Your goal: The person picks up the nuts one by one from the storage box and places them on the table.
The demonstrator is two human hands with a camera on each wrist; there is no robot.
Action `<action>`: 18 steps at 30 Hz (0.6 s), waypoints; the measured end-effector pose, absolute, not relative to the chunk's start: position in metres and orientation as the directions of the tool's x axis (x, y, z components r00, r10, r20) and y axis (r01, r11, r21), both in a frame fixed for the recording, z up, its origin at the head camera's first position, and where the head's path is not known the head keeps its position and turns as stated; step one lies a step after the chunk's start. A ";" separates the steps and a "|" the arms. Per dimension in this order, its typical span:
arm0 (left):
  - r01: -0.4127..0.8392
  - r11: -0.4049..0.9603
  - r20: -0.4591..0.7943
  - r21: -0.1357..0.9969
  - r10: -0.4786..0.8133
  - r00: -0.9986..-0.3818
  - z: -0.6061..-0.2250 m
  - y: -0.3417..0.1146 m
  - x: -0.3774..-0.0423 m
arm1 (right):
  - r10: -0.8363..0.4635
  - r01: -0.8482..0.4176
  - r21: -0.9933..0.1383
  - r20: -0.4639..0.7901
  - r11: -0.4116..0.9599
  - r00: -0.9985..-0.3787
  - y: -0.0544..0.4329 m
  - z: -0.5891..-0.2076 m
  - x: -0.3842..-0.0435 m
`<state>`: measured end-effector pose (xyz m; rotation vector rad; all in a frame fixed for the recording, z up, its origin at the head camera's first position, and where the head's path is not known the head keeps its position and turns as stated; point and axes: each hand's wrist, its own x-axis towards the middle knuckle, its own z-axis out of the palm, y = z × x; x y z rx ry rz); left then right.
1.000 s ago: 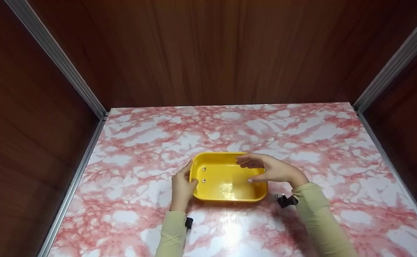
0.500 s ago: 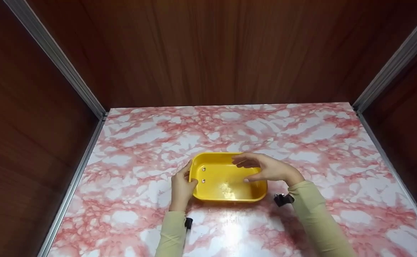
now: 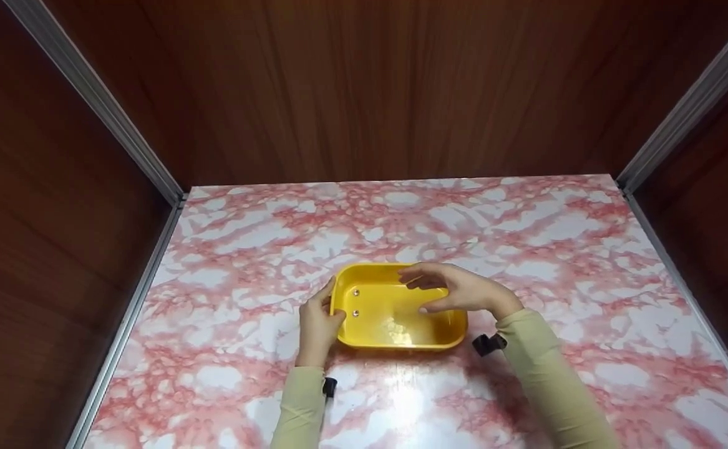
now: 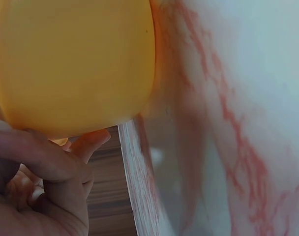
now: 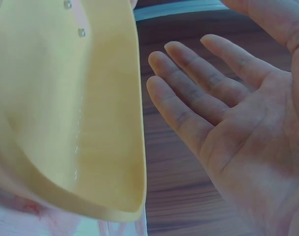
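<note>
Head view: a person's left hand [image 3: 317, 325] pinched the left end of a yellow tray [image 3: 388, 315], the thumb over the rim on the inner side and the fingers against the outside; the right hand [image 3: 463, 290] hovered at the tray's opposite end, thumb and fingers spread well apart, the fingers lightly bent. Right wrist view confirmed a gap between those fingertips and the tray's rim, with the palm bared; left wrist view caught the left hand's bent fingers at the tray's edge. Tray and hands were at the near middle of a red-and-white marbled table [image 3: 526, 237]; whether the tray's base touched the tabletop could not be told. Two small round studs [image 3: 356, 292] showed inside the tray, near the gripped end; pale yellow-green sleeves [image 3: 554, 386] covered both forearms; dark wood-grain panels [image 3: 364, 93] stood behind and on both sides, with metal rails [image 3: 92, 87] at the corners.
</note>
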<state>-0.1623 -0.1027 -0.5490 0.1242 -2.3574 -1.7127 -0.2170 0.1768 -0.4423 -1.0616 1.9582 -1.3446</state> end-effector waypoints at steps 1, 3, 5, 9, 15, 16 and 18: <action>0.058 0.316 0.127 0.947 -0.201 -0.971 -0.549 -0.103 -0.162 | -0.836 -0.302 -0.933 0.002 0.196 -0.549 0.176 -0.442 -0.217; 0.053 0.315 0.123 0.948 -0.207 -0.971 -0.549 -0.102 -0.163 | -0.836 -0.297 -0.934 -0.003 0.199 -0.549 0.175 -0.443 -0.217; 0.062 0.312 0.130 0.948 -0.204 -0.970 -0.549 -0.102 -0.162 | -0.835 -0.298 -0.933 -0.004 0.201 -0.550 0.174 -0.443 -0.218; 0.073 0.318 0.143 0.945 -0.203 -0.969 -0.549 -0.103 -0.162 | -0.839 -0.301 -0.932 -0.006 0.202 -0.545 0.170 -0.444 -0.219; 0.058 0.348 0.139 0.936 -0.211 -0.968 -0.548 -0.103 -0.162 | -0.834 -0.286 -0.930 -0.039 0.232 -0.551 0.166 -0.445 -0.220; 0.053 0.350 0.134 0.935 -0.211 -0.968 -0.548 -0.103 -0.162 | -0.833 -0.286 -0.928 -0.044 0.239 -0.552 0.165 -0.444 -0.220; 0.042 0.353 0.124 0.935 -0.212 -0.969 -0.548 -0.103 -0.162 | -0.831 -0.290 -0.924 -0.049 0.248 -0.554 0.164 -0.444 -0.220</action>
